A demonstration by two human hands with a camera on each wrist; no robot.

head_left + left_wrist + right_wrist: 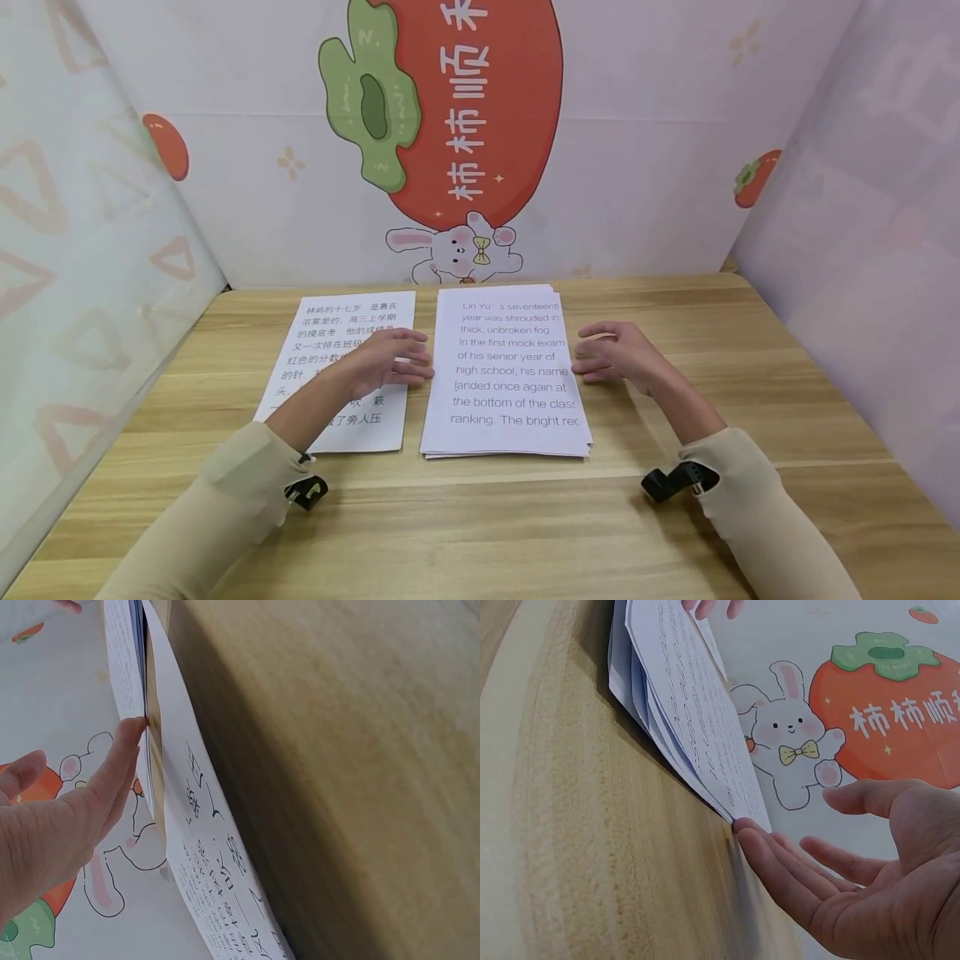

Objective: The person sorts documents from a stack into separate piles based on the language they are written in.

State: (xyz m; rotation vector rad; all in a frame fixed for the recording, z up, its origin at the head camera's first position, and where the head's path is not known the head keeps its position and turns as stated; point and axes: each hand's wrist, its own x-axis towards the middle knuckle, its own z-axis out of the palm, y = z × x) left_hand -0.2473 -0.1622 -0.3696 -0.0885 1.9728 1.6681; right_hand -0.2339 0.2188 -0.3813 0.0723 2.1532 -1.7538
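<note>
A stack of white paper sheets (510, 367) printed with large English text lies in the middle of the table. Its sheets are slightly uneven at the edges, and the right wrist view shows loose layers in the stack (682, 712). My left hand (382, 362) is over a single sheet with Chinese text (330, 325), covering part of its writing, with fingertips right at the stack's left edge. On the opposite side, my right hand (622, 358) has its fingertips at the stack's right edge. Fingers of both hands are extended and relaxed, gripping nothing.
The wooden table (480, 525) extends in front of and beside the papers. Behind it stands a white backdrop (637, 192) with a large red persimmon and a rabbit. Patterned side panels (90, 250) flank the table. A black wrist device (678, 481) sits at each sleeve cuff.
</note>
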